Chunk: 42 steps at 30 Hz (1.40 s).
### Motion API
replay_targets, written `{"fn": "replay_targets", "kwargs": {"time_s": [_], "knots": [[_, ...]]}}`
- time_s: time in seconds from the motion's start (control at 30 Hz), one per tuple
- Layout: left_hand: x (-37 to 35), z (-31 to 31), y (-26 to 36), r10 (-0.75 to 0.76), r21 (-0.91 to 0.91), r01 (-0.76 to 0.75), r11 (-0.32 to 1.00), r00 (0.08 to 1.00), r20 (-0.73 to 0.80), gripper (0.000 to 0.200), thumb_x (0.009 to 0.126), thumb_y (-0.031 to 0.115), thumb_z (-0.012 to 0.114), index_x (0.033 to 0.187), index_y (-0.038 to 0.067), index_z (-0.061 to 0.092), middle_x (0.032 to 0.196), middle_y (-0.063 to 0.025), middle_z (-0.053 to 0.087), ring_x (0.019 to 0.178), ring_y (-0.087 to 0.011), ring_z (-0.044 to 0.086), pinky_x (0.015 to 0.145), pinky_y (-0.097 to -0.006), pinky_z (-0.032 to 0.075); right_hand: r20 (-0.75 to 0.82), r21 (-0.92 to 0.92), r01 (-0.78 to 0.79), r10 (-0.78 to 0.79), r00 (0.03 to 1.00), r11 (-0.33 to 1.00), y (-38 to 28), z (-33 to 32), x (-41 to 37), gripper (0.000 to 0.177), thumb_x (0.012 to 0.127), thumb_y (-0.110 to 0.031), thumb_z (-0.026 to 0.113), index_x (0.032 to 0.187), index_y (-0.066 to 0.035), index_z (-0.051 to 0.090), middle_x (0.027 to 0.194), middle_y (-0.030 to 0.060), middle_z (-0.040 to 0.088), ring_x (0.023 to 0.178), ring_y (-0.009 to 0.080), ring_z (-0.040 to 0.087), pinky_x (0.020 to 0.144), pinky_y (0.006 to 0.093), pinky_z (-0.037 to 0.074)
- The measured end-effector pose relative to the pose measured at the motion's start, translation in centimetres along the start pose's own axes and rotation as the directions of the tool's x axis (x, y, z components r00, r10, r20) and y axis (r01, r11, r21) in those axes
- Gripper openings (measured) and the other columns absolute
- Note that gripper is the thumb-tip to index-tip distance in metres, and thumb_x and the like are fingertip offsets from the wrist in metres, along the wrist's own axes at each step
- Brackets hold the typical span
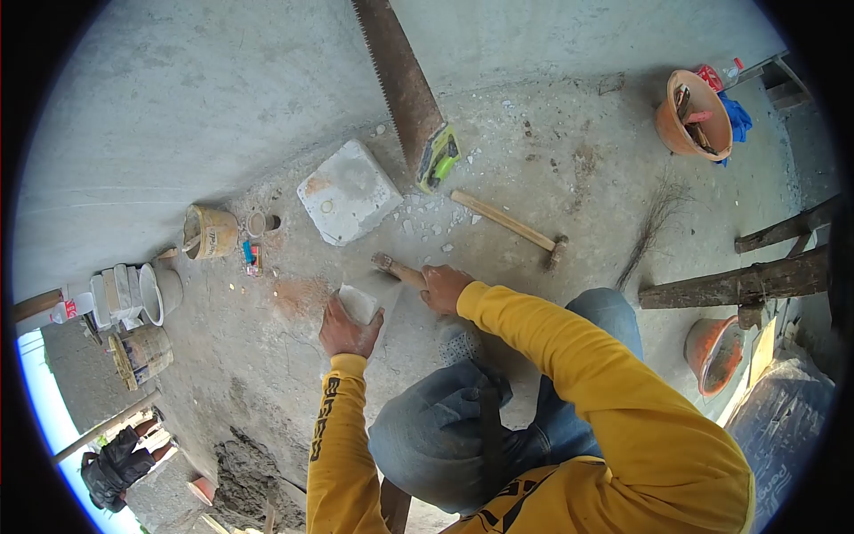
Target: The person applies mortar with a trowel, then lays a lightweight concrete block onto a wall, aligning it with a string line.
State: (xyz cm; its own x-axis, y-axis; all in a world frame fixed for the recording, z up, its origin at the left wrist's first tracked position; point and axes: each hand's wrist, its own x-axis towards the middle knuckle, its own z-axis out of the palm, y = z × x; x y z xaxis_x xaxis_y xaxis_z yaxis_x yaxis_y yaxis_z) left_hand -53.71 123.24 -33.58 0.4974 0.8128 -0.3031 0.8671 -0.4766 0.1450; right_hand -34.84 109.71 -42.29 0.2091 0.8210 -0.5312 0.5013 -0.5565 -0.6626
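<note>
My left hand grips a small whitish block, its fingers wrapped round the left and near sides. My right hand is closed round a short wooden-handled tool whose worn brown end points left, just above the block. A grey blur beside that end hides the tool's exact kind. Beyond my hands a larger white block lies on the floor with white chips around it. A hammer with a wooden handle rests to the right of the chips. The handsaw leans near the wall, its green-yellow handle down.
Buckets and a stack of grey pieces stand along the left. An orange basin holds scraps at the upper right; another basin sits beside wooden beams. Wet mortar lies lower left, near another person.
</note>
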Motion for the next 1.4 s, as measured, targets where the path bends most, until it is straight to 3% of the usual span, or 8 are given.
{"fn": "replay_targets", "kwargs": {"time_s": [0.1, 0.2, 0.27, 0.4, 0.67, 0.8, 1.0, 1.4], "knots": [[0.0, 0.3, -0.5, 0.0, -0.004, 0.0, 1.0, 1.0, 0.0, 0.098, 0.075, 0.05, 0.087, 0.149, 0.001, 0.044, 0.139, -0.0246, 0.062, 0.128, -0.0429, 0.062, 0.108, -0.0501, 0.05, -0.099, 0.071, 0.059, -0.052, 0.994, 0.996, 1.5, 0.5, -0.3, 0.045, 0.099, -0.033, 0.067, 0.125, 0.002, 0.058, 0.112, 0.0279, 0.073, 0.106, 0.0465, 0.071, 0.096, 0.0533, 0.056], [-0.1, 0.1, -0.3, -0.019, -0.012, 0.019, 1.0, 1.0, 0.016, 0.099, 0.075, 0.051, 0.087, 0.149, 0.001, 0.044, 0.139, -0.0247, 0.062, 0.127, -0.0426, 0.062, 0.107, -0.0503, 0.05, -0.145, 0.125, 0.031, -0.013, 0.989, 0.992, -1.9, -1.9, -1.4, 0.048, 0.098, -0.033, 0.066, 0.127, 0.004, 0.058, 0.112, 0.0281, 0.073, 0.107, 0.0463, 0.071, 0.097, 0.0533, 0.056], [0.0, 0.4, -0.7, 0.002, -0.004, -0.002, 1.0, 1.0, -0.002, 0.1, 0.075, 0.051, 0.087, 0.149, 0.001, 0.043, 0.139, -0.0246, 0.062, 0.127, -0.0425, 0.062, 0.107, -0.0502, 0.051, -0.093, 0.06, 0.063, -0.057, 0.994, 0.996, -0.2, 0.5, 0.8, 0.047, 0.099, -0.033, 0.066, 0.127, 0.004, 0.058, 0.11, 0.0285, 0.073, 0.106, 0.0463, 0.071, 0.097, 0.0539, 0.056], [0.2, -0.1, -0.4, 0.014, 0.008, -0.014, 1.0, 1.0, 0.004, 0.098, 0.075, 0.052, 0.087, 0.147, 0.001, 0.044, 0.137, -0.0239, 0.063, 0.125, -0.0414, 0.064, 0.105, -0.0497, 0.052, 0.005, 0.015, 0.089, -0.089, 0.996, 0.996, -1.1, -2.4, 1.1, 0.045, 0.098, -0.032, 0.066, 0.125, 0.004, 0.058, 0.111, 0.0286, 0.072, 0.107, 0.0456, 0.071, 0.097, 0.054, 0.055], [-0.1, 0.2, -0.9, 0.042, 0.016, -0.041, 0.999, 0.998, -0.041, 0.093, 0.075, 0.053, 0.086, 0.143, 0.002, 0.048, 0.132, -0.022, 0.064, 0.12, -0.0398, 0.066, 0.1, -0.0489, 0.055, -0.029, 0.002, 0.067, -0.067, 0.997, 0.998, -0.5, 0.1, 1.5, 0.045, 0.099, -0.031, 0.066, 0.125, 0.004, 0.058, 0.113, 0.0291, 0.072, 0.109, 0.0459, 0.07, 0.098, 0.0523, 0.056], [-0.2, 0.1, -1.0, 0.029, -0.015, -0.029, 0.999, 1.0, -0.01, 0.092, 0.074, 0.052, 0.086, 0.142, 0.003, 0.048, 0.131, -0.021, 0.064, 0.119, -0.0395, 0.067, 0.1, -0.0485, 0.055, -0.071, 0.055, 0.028, -0.024, 0.997, 0.998, -2.7, -2.4, -0.1, 0.047, 0.099, -0.033, 0.066, 0.125, 0.005, 0.059, 0.115, 0.0289, 0.072, 0.111, 0.0457, 0.07, 0.099, 0.0518, 0.055], [0.4, 0.0, -0.7, 0.042, -0.013, -0.042, 0.999, 0.999, -0.011, 0.094, 0.075, 0.052, 0.086, 0.143, 0.002, 0.046, 0.131, -0.0222, 0.064, 0.12, -0.0401, 0.066, 0.101, -0.0483, 0.055, -0.012, -0.026, 0.056, -0.056, 0.998, 0.998, 0.5, 0.4, 3.0, 0.048, 0.099, -0.034, 0.066, 0.127, 0.005, 0.058, 0.115, 0.0294, 0.072, 0.11, 0.0455, 0.07, 0.099, 0.0531, 0.055], [0.0, -0.2, -1.0, 0.032, -0.016, -0.032, 0.999, 0.999, 0.007, 0.091, 0.076, 0.048, 0.087, 0.144, 0.002, 0.047, 0.134, -0.0209, 0.063, 0.123, -0.0394, 0.064, 0.103, -0.0487, 0.054, -0.044, 0.105, -0.01, 0.015, 0.999, 0.994, -0.4, -1.0, 0.6, 0.054, 0.098, -0.038, 0.065, 0.123, 0.009, 0.058, 0.115, 0.0342, 0.069, 0.111, 0.05, 0.067, 0.1, 0.0541, 0.053]]}}
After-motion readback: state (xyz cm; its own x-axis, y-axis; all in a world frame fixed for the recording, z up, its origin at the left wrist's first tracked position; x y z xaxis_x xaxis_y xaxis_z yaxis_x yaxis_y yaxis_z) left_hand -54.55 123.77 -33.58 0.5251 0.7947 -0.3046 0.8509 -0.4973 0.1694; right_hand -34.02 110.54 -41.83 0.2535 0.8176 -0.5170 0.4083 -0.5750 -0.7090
